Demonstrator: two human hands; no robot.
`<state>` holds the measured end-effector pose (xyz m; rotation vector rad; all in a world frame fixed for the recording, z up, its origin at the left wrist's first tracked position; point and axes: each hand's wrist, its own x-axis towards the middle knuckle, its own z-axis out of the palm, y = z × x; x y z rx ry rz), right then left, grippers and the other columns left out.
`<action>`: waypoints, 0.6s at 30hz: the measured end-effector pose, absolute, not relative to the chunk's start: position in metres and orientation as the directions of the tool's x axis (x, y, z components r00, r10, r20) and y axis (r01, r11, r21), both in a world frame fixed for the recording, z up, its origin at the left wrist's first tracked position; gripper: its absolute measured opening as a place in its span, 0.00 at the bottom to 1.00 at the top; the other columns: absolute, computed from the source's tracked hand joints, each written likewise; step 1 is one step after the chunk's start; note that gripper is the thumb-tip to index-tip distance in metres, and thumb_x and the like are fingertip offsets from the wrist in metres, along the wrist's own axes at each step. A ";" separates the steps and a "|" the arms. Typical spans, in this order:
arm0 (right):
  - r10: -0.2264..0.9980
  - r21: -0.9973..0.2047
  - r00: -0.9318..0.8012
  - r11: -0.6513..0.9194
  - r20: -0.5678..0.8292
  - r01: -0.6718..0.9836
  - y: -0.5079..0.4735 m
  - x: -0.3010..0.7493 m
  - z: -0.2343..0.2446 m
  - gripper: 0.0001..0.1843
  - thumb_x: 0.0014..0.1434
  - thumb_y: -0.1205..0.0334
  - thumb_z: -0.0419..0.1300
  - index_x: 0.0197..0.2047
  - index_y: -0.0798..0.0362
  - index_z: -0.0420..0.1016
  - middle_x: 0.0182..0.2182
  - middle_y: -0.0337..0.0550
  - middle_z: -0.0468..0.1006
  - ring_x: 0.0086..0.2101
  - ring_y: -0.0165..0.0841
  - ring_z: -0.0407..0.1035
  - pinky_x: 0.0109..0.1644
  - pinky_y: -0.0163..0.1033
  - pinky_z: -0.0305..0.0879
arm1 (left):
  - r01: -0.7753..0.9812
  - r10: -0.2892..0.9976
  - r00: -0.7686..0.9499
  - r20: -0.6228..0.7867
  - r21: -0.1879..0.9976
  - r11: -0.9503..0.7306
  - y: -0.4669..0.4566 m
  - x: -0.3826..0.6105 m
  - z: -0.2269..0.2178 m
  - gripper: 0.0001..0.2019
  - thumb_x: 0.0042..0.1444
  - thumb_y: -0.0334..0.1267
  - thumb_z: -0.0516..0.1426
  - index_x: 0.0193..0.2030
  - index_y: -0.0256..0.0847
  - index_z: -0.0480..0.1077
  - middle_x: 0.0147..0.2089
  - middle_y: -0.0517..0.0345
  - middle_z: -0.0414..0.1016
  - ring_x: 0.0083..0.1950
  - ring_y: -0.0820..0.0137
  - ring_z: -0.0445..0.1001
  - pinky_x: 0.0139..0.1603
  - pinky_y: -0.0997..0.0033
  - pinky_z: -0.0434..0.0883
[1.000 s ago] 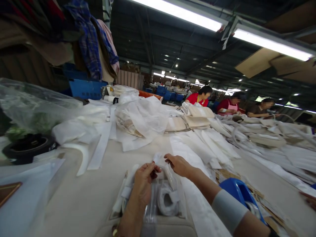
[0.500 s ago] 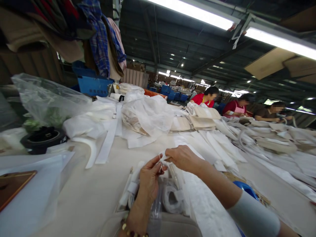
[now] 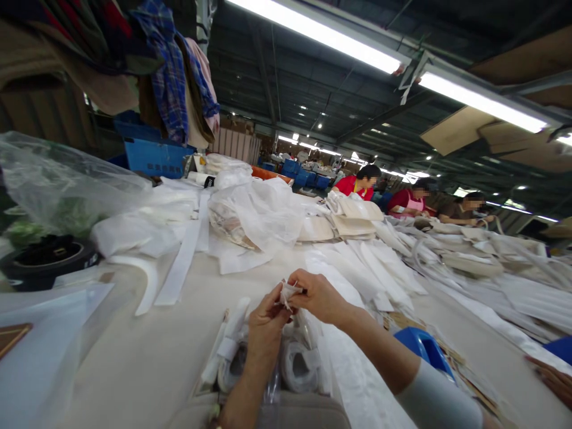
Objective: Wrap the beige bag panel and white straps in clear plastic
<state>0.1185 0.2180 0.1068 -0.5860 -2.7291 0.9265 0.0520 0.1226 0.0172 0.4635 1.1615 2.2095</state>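
Near the middle of the table, my left hand [image 3: 267, 316] and my right hand [image 3: 319, 293] meet, fingers closed. Between their fingertips is a small crumpled white piece [image 3: 289, 292], thin like paper or film; its exact kind is unclear. A small dark tip [image 3: 304, 291] pokes out by my right fingers. Below the hands lies a beige bag [image 3: 304, 411] with rolled, wrapped white parts [image 3: 300, 366] and clear plastic on it. My left forearm hides part of these.
White strips [image 3: 181, 265] and a plastic-wrapped bundle [image 3: 254, 214] lie ahead on the table [image 3: 147, 357]. A black round object [image 3: 49, 262] is at left, a blue object [image 3: 422, 348] by my right forearm. Several people [image 3: 360, 183] sit beyond; another person's hand [image 3: 552, 378] shows at right.
A thin white cord looped at my left fingers before; now a crumpled white piece shows between both hands. My hands have come closer together. The view has shifted a little to the right.
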 end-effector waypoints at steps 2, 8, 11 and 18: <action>0.432 -0.661 -0.899 0.696 0.072 0.281 0.217 0.119 0.102 0.14 0.45 0.75 0.60 0.35 0.50 0.67 0.21 0.27 0.70 0.24 0.25 0.66 0.30 0.30 0.59 | -0.232 0.583 -0.810 0.065 0.877 -0.421 0.125 0.052 0.011 0.24 0.38 0.36 0.63 0.46 0.40 0.75 0.32 0.58 0.77 0.27 0.73 0.69 0.29 0.74 0.68; 0.452 -0.726 -0.875 0.658 0.172 0.197 0.217 0.123 0.085 0.20 0.41 0.69 0.65 0.38 0.49 0.67 0.28 0.31 0.67 0.31 0.27 0.64 0.40 0.35 0.60 | -0.160 0.571 -0.810 0.137 0.884 -0.439 0.127 0.051 0.007 0.18 0.38 0.36 0.61 0.41 0.44 0.77 0.37 0.56 0.78 0.33 0.68 0.69 0.31 0.71 0.68; 0.487 -0.891 -0.855 0.449 0.178 0.071 0.219 0.126 0.077 0.22 0.39 0.63 0.67 0.37 0.50 0.65 0.31 0.33 0.68 0.34 0.29 0.65 0.44 0.38 0.60 | -0.072 0.557 -0.808 0.191 0.907 -0.415 0.124 0.051 0.013 0.07 0.40 0.40 0.61 0.28 0.43 0.77 0.27 0.59 0.74 0.29 0.70 0.66 0.29 0.73 0.65; 0.691 -0.993 -0.723 -0.073 0.015 -0.090 0.223 0.127 0.049 0.16 0.46 0.48 0.61 0.33 0.50 0.67 0.31 0.40 0.71 0.31 0.31 0.66 0.35 0.36 0.64 | 0.035 0.500 -0.841 0.208 0.942 -0.334 0.120 0.052 0.018 0.06 0.42 0.42 0.60 0.24 0.42 0.74 0.23 0.62 0.70 0.28 0.70 0.66 0.31 0.72 0.65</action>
